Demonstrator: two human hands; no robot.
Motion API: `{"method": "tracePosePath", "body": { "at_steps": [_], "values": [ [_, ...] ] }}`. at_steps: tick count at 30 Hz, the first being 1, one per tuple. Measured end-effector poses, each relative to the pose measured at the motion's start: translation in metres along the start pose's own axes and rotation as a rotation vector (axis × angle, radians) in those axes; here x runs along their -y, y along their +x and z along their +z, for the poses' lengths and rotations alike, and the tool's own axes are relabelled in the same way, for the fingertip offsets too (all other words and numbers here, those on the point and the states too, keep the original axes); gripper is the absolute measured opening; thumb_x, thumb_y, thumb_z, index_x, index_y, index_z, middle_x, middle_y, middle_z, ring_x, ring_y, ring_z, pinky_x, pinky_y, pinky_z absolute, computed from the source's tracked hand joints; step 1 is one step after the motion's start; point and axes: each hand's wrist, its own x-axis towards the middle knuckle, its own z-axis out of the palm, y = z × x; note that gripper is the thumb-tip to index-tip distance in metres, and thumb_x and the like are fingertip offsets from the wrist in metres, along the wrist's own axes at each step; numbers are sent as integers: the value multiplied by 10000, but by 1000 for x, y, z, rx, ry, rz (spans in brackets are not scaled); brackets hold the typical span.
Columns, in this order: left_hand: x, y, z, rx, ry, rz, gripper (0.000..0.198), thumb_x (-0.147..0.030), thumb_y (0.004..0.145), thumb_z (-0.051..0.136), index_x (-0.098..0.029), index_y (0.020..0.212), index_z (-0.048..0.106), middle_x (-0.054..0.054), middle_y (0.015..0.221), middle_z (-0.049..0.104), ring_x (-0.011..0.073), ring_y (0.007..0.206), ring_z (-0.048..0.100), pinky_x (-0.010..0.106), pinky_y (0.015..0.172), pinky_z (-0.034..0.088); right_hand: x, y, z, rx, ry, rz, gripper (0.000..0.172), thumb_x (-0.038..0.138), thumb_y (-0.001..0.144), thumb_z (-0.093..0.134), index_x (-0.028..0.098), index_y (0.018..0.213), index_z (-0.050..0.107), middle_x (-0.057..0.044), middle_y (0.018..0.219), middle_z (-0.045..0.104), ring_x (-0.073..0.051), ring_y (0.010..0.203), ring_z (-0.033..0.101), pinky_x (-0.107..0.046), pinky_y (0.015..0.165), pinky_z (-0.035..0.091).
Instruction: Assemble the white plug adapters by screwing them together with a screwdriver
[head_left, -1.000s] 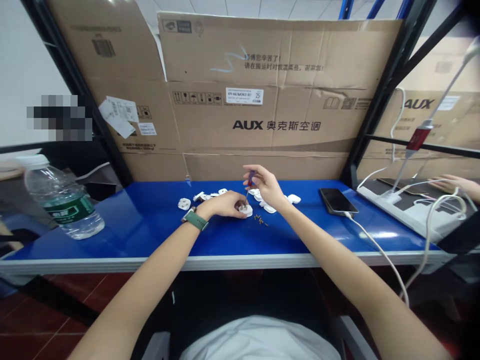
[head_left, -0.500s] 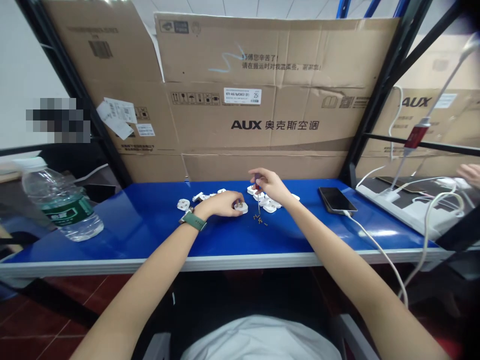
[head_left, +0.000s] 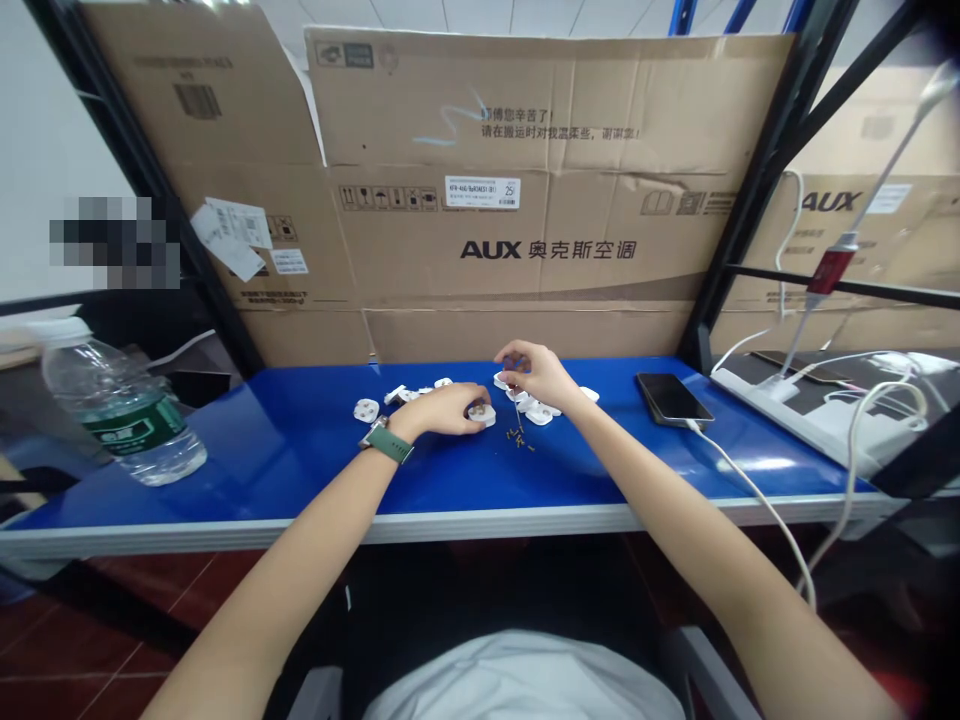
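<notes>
My left hand (head_left: 452, 408), with a green-strapped watch (head_left: 389, 440) at the wrist, is closed on a small white plug part (head_left: 486, 415) resting on the blue tabletop. Brass-coloured metal shows inside that part. In my right hand (head_left: 541, 371) is a screwdriver (head_left: 516, 364), gripped by its handle, its thin shaft slanting down toward a few small brass-coloured screws (head_left: 519, 438). Several white plug parts (head_left: 538, 412) are grouped beneath and beside my right hand. Others lie behind my left hand, with one round white part (head_left: 366, 410) off to the left.
A water bottle (head_left: 124, 410) stands at the left. At the right lie a phone (head_left: 673, 399) with a charging cable and a white power strip (head_left: 795, 420). Cardboard (head_left: 525, 280) walls the back; black frame posts stand at both sides.
My right hand's fingers have shifted on the screwdriver, and its tip has lifted slightly near the screws. My left hand keeps its place on the white plug part.
</notes>
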Motion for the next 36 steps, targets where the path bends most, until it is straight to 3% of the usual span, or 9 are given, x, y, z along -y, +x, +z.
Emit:
{"method": "tracePosePath", "body": {
  "at_steps": [10, 15, 21, 27, 36],
  "values": [
    [0, 0, 0, 2, 2, 10, 353, -354, 826, 640, -186, 1137, 643, 71, 1089, 702, 228, 887, 651, 303, 754, 447, 8, -1, -2, -71, -66, -59, 167, 279, 779, 726, 196, 902, 650, 14, 726, 642, -138, 557, 638, -256, 532, 516],
    [6, 2, 3, 7, 6, 17, 368, -370, 837, 643, -200, 1164, 643, 68, 1131, 690, 239, 951, 649, 306, 809, 450, 11, -2, -2, -63, -42, -14, 197, 304, 777, 743, 193, 902, 639, 11, 717, 643, -137, 507, 624, -268, 504, 518],
    [-3, -1, -1, -107, 57, 53, 472, -478, 880, 651, -256, 1294, 610, 84, 1281, 608, 296, 1155, 575, 387, 976, 400, 14, -4, -1, -112, -59, -11, 232, 336, 756, 758, 189, 894, 645, 8, 732, 623, -131, 541, 598, -249, 464, 524],
    [-22, 2, -5, -143, -2, 264, 259, -496, 879, 705, -247, 949, 722, 41, 1143, 669, 259, 1110, 589, 407, 1015, 338, 12, -4, -3, -174, -115, 28, 249, 354, 738, 768, 186, 881, 653, 13, 748, 601, -116, 553, 573, -225, 445, 522],
    [-26, 10, 11, -152, -20, 347, 200, -442, 917, 688, -251, 891, 746, 25, 1038, 719, 243, 1088, 616, 393, 957, 319, 16, -5, -1, -191, -61, 67, 246, 352, 734, 777, 191, 851, 633, 24, 715, 572, -117, 552, 566, -242, 455, 555]
  ]
}}
